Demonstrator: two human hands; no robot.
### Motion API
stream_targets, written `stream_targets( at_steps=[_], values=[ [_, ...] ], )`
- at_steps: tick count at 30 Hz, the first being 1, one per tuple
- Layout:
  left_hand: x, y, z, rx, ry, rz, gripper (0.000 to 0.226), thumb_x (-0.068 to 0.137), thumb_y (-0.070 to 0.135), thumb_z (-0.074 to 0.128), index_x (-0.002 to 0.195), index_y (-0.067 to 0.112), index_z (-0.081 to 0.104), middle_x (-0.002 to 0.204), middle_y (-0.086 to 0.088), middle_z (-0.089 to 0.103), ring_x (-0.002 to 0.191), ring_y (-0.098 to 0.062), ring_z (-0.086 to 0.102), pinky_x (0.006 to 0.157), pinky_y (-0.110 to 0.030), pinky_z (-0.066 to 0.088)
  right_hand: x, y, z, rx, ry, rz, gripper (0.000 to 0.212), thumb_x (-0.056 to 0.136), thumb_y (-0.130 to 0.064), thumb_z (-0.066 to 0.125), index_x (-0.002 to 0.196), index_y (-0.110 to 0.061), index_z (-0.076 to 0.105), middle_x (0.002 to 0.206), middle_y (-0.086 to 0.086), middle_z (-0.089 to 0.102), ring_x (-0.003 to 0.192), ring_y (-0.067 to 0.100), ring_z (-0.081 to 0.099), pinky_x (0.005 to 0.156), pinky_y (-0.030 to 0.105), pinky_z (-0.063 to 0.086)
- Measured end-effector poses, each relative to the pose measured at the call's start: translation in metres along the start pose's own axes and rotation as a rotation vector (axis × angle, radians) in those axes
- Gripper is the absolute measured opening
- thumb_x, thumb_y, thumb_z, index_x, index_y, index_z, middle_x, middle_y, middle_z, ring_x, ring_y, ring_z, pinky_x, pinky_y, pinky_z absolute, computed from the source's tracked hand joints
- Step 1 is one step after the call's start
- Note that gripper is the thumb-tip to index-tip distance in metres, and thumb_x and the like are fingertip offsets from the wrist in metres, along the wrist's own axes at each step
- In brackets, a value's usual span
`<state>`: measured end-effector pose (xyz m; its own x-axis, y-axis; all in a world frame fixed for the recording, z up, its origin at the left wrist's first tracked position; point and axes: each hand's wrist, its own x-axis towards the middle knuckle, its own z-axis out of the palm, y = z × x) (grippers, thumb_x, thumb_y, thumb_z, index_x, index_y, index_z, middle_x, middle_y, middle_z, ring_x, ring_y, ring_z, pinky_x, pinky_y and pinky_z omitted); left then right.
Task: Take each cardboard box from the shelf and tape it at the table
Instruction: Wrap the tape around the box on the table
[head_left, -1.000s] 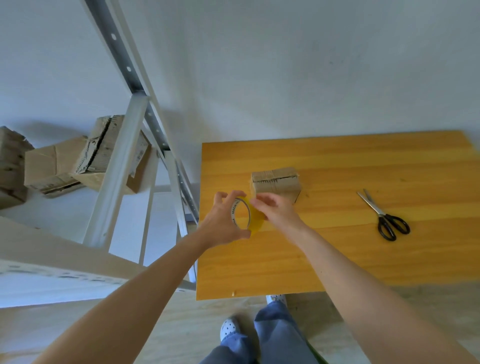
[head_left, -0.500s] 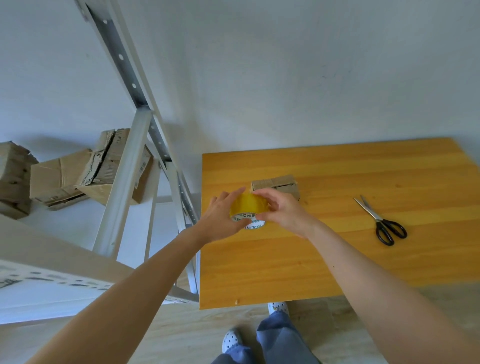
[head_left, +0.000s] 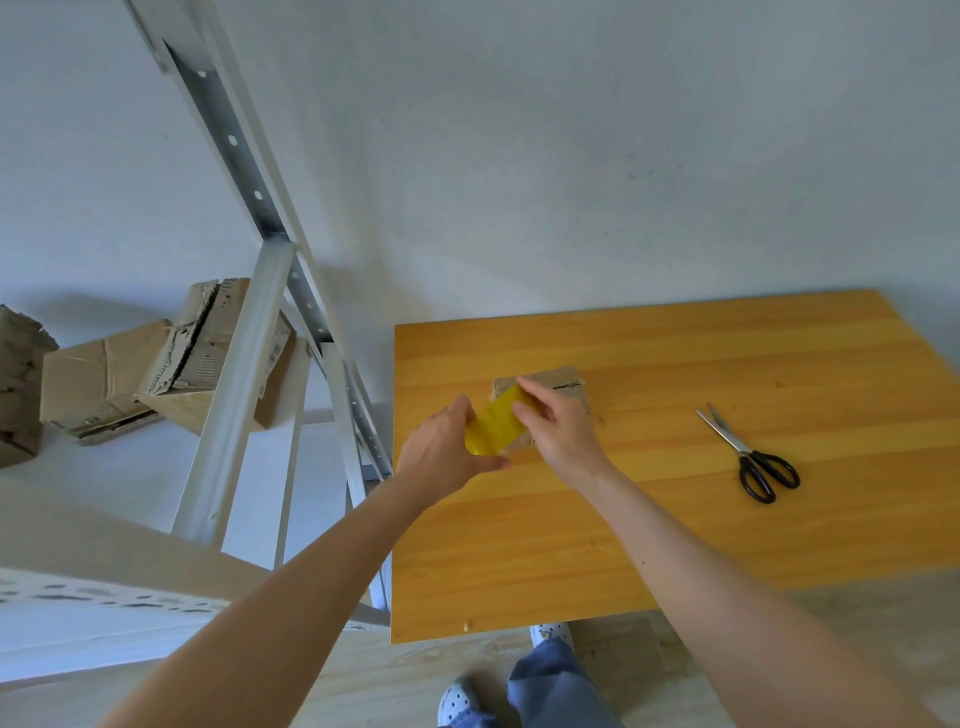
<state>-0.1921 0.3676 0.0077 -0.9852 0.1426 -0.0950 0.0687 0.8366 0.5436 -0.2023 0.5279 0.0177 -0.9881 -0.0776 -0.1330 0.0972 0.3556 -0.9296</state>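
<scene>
Orange-yellow wood fills the right of my view. The table is my work surface, set against the wall right beside the white metal shelf, so I judge each carry is short. On the shelf, other cardboard boxes wait with ragged flaps. One small box sits on the table near its left edge, seam up, where both arms reach it easily. My left hand is curled round the yellow tape roll, holding it back just in front of the box as an anchor. My right hand pinches the tape roll's free end at the box's near top edge, with the strip stretched between the hands, I judge to lay it over the seam. Black-handled scissors lie well apart to the right, ready for the cut.
</scene>
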Motion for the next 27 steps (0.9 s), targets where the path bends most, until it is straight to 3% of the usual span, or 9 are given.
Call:
stream_targets(
  at_steps=[6,9,10,12,14,16,19,24,27],
  values=[
    [0.002,-0.011,0.007,-0.474,-0.077,-0.127,0.045,0.077,0.046,0.075,0.071,0.017,0.042,0.067,0.002,0.049,0.066,-0.020,0.052,0.058,-0.030,0.036,0.000,0.003,0.004,0.115,0.020,0.083,0.047,0.094,-0.023,0.064,0.139,-0.017,0.051,0.134,-0.009,0.050,0.126,0.007,0.045,0.108,0.031,0.037],
    [-0.001,-0.012,0.008,-0.530,-0.083,-0.084,0.035,0.079,0.031,0.077,0.074,0.011,0.048,0.072,0.005,0.054,0.070,-0.013,0.051,0.064,-0.025,0.041,0.000,0.003,0.008,0.291,0.071,0.213,0.017,0.093,-0.034,0.063,0.102,-0.020,0.066,0.109,-0.001,0.067,0.107,0.021,0.062,0.103,0.048,0.046],
    [-0.001,-0.013,0.008,-0.544,-0.089,-0.070,0.031,0.080,0.028,0.077,0.077,0.010,0.052,0.077,0.003,0.058,0.075,-0.015,0.055,0.071,-0.026,0.045,0.001,0.004,0.009,0.305,0.087,0.231,0.026,0.088,-0.040,0.065,0.094,-0.015,0.065,0.104,0.006,0.069,0.104,0.027,0.064,0.100,0.053,0.047],
    [0.000,-0.015,0.008,-0.583,-0.113,-0.039,0.017,0.081,0.023,0.076,0.085,0.014,0.062,0.088,0.002,0.065,0.090,-0.016,0.061,0.088,-0.030,0.048,0.004,0.012,0.011,0.345,0.103,0.253,0.055,0.074,-0.051,0.071,0.107,-0.009,0.061,0.122,0.012,0.065,0.114,0.029,0.061,0.098,0.054,0.049],
    [-0.001,-0.014,0.007,-0.625,-0.150,-0.024,0.012,0.084,0.021,0.073,0.094,0.017,0.069,0.097,0.007,0.068,0.100,-0.010,0.061,0.097,-0.027,0.045,0.002,0.007,0.012,0.361,0.113,0.241,0.065,0.079,-0.035,0.077,0.134,-0.010,0.053,0.136,0.003,0.056,0.125,0.020,0.054,0.102,0.047,0.048],
    [-0.003,-0.008,0.005,-0.685,-0.191,-0.058,0.014,0.088,0.026,0.069,0.099,0.018,0.072,0.097,0.012,0.070,0.098,-0.004,0.061,0.096,-0.020,0.042,0.001,0.003,0.010,0.334,0.072,0.192,0.064,0.084,-0.016,0.076,0.142,-0.013,0.048,0.135,-0.005,0.052,0.125,0.010,0.049,0.101,0.037,0.048],
    [-0.003,-0.004,0.005,-0.818,-0.221,-0.181,0.025,0.089,0.034,0.066,0.099,0.012,0.073,0.083,0.008,0.065,0.084,-0.010,0.057,0.084,-0.027,0.044,0.003,0.014,0.009,0.331,0.033,0.149,0.064,0.084,-0.009,0.075,0.140,-0.021,0.047,0.121,-0.014,0.050,0.108,-0.003,0.049,0.090,0.019,0.046],
    [-0.002,-0.003,0.005,-0.924,-0.167,-0.205,0.019,0.085,0.015,0.071,0.102,0.008,0.075,0.091,0.003,0.075,0.083,-0.002,0.066,0.073,-0.011,0.048,0.000,0.012,0.012,0.448,0.067,0.250,0.039,0.083,-0.022,0.075,0.121,-0.017,0.067,0.118,0.001,0.069,0.108,0.022,0.065,0.096,0.051,0.051],
    [-0.002,-0.003,0.002,-0.905,-0.131,-0.212,0.021,0.081,0.008,0.074,0.101,0.005,0.075,0.095,-0.001,0.075,0.087,-0.005,0.067,0.075,-0.010,0.049,-0.002,0.011,0.011,0.348,0.055,0.177,0.050,0.092,-0.020,0.067,0.139,-0.021,0.053,0.129,-0.002,0.062,0.115,0.015,0.061,0.089,0.033,0.055]
  ],
)
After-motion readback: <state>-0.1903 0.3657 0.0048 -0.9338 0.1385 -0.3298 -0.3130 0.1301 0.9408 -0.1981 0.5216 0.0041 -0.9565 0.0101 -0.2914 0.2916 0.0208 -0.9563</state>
